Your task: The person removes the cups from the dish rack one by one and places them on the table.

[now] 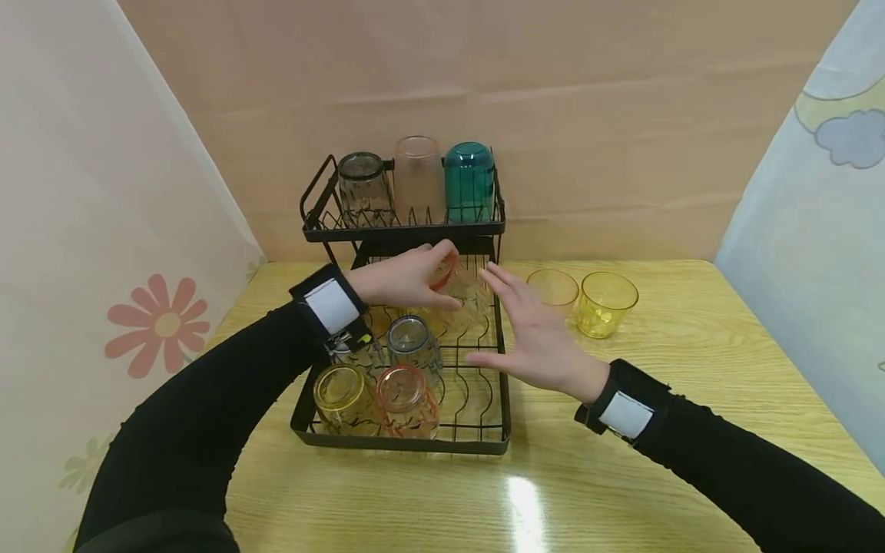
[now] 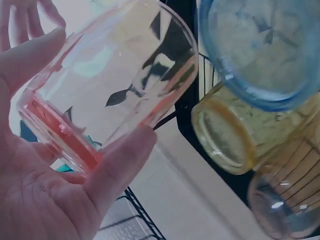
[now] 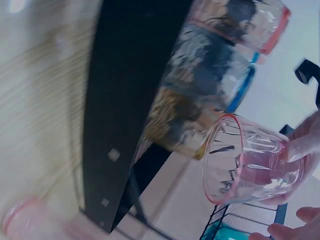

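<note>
My left hand grips a clear faceted glass by its pink-tinted base, over the lower tier of a black dish rack. In the right wrist view, the rim of this pink glass faces away from the gripping fingers. To its right, my right hand is held in the air with fingers spread and holds nothing. On the lower tier stand an upside-down yellow glass, a pink one and a blue one; others behind are partly hidden by my left arm.
The upper tier bears a grey glass, a pale pink glass and a teal glass, all upside down. On the wooden table right of the rack stand a pink-rimmed glass and a yellow glass.
</note>
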The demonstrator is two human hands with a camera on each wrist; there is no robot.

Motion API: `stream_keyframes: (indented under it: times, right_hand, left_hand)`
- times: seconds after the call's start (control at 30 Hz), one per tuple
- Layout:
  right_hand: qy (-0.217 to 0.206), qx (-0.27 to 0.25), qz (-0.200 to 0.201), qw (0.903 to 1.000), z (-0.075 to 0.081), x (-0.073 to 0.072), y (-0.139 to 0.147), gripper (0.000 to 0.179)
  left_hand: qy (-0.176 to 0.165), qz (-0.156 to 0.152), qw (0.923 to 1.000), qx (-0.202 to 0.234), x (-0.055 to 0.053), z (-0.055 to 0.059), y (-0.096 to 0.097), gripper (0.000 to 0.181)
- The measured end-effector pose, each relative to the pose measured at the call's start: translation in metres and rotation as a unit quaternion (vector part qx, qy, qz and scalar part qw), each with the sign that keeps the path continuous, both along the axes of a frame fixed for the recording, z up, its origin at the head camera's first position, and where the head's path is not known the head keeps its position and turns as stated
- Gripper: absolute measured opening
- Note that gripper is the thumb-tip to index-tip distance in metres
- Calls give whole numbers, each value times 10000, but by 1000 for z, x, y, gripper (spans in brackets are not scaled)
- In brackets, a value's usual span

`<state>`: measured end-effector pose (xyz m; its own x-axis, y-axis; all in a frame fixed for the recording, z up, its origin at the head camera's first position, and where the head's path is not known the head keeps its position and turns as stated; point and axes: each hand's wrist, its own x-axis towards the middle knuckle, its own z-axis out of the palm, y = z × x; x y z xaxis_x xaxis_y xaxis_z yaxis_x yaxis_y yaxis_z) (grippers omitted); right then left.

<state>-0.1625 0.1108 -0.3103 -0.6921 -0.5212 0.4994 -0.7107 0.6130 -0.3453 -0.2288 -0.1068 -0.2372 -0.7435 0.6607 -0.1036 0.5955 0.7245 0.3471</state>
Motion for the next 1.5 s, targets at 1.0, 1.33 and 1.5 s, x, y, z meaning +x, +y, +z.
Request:
stream_keyframes:
  times: [1.0, 1.33, 1.5]
  right_hand:
    - [-3676, -4886, -104, 7913, 29, 8, -65, 77]
    - [-4113, -5066, -633, 7551, 40, 6, -72, 67]
    - [-4158, -5166, -946, 7425, 40, 6, -72, 64]
  left_hand:
    - [-1564, 1583, 8121, 5395, 76, -43, -19, 55]
    - [-1144, 1429, 7958, 5772, 84, -51, 0, 59]
    - [-1060, 1527, 8002, 5702, 88, -52, 5, 62]
